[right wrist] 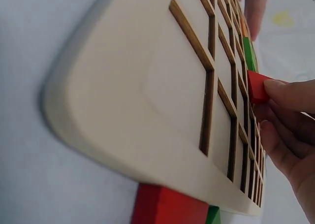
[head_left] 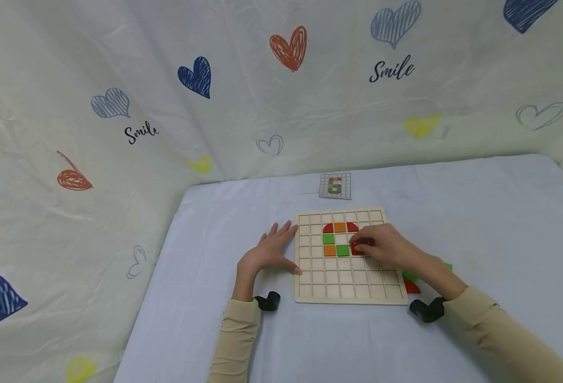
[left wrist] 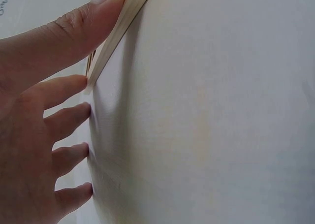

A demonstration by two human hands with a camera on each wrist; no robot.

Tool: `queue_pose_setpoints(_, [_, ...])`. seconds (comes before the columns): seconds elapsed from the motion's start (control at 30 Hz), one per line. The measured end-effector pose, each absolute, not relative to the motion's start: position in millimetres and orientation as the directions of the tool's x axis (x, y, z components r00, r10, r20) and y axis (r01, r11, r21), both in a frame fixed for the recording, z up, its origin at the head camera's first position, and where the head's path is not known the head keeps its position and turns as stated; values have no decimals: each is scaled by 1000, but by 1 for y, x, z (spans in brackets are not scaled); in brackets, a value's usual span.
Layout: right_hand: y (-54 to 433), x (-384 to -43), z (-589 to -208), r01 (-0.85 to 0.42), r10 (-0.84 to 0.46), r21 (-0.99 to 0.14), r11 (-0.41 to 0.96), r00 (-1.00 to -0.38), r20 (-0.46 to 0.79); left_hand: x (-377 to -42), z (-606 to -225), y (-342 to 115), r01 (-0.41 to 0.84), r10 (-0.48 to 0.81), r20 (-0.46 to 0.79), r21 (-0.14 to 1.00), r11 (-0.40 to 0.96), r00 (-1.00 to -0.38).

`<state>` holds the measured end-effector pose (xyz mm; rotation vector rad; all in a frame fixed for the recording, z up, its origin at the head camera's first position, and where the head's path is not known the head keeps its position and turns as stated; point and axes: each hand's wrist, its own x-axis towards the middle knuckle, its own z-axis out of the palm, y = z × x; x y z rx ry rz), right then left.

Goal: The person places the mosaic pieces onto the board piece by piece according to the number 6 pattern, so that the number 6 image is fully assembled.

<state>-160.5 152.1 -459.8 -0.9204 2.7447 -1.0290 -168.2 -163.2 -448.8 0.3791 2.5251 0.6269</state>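
Observation:
A wooden grid board (head_left: 350, 292) lies on the cloth in front of the person. Set in its cells are two red curved pieces (head_left: 328, 229), orange squares (head_left: 339, 227) and green squares (head_left: 328, 239). The right hand (head_left: 384, 244) pinches a red block (right wrist: 257, 86) between thumb and fingers, at the right end of the lower row of pieces, beside a green square. The left hand (head_left: 270, 254) rests at the board's left edge with fingers spread; its thumb (left wrist: 78, 32) touches the rim, and the other fingertips are on or beside the edge.
Behind the board lies a small card (head_left: 335, 186) printed with a coloured grid pattern. Loose red (head_left: 411, 286) and green (head_left: 409, 275) pieces lie along the board's right side, partly under the right forearm. A cloth backdrop (head_left: 243, 122) with hearts hangs behind the table.

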Motion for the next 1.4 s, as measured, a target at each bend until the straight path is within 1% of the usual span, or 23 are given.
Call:
queue_pose_setpoints(0.17, [149,-161,-462,-510,-564,-617,600,-816,126,-167,-448,-163,141,375,-406,501,854,-833])
queue_pose_setpoints(0.5, [149,-160,-464,-552,-574,-570,608,-802,165,-167,-449,-163,148,375,-403,492,858,-835])
queue_pose_setpoints(0.67, [147,-159,-464,-545,-571,-586,600,-804,163,-166,-448,-163,147,373,-401,492,858,-837])
queue_pose_setpoints(0.83, [142,-158,-463,-498,-559,-617,609,-822,111,-166,-449,-163,146,372,-404,491,859,-836])
queue_pose_setpoints(1.03, [133,-158,-460,-445,-518,-577,685,-854,45,-168,-450,-163,151,374,-402,486,861,-836])
queue_pose_setpoints(1.17, [132,-158,-462,-454,-515,-565,689,-855,58,-168,-451,-163,153,374,-404,482,863,-835])
queue_pose_setpoints(1.4, [143,-155,-462,-488,-534,-610,624,-836,123,-167,-449,-163,145,368,-404,486,862,-837])
